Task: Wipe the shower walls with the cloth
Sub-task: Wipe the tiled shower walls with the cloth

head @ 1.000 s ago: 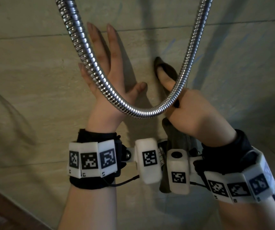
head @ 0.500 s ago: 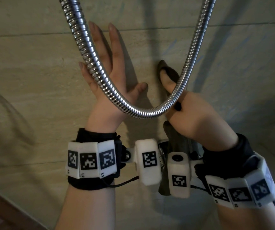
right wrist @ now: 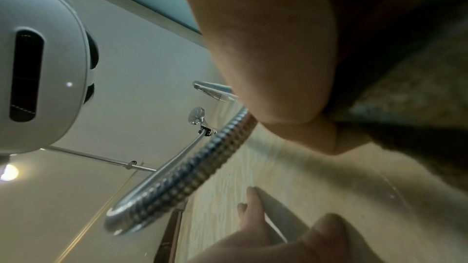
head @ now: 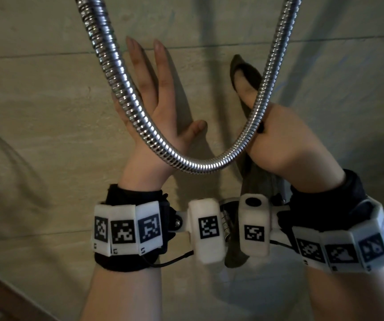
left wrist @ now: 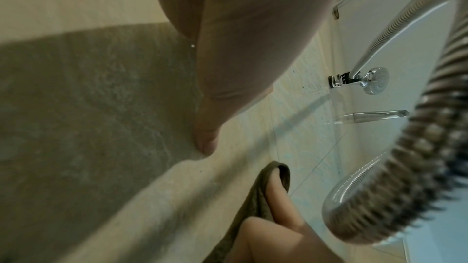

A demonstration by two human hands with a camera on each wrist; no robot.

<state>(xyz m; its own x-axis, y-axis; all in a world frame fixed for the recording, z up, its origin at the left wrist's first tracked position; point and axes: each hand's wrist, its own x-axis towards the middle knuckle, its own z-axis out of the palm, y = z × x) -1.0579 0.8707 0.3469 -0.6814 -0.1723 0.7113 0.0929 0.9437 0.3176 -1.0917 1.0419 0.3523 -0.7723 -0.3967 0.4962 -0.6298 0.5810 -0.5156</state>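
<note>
the left hand (head: 154, 112) lies flat with straight fingers against the tiled wall (head: 36, 112). the right hand (head: 279, 144) presses the dark cloth (head: 244, 72) there, apparently gripping it, behind the hose (head: 121, 77).

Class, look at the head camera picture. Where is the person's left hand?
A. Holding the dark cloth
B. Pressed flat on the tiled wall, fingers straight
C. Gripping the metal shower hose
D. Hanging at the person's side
B: the left hand lies flat on the tiled wall with straight fingers, behind the shower hose, while the right hand holds the cloth.
</note>
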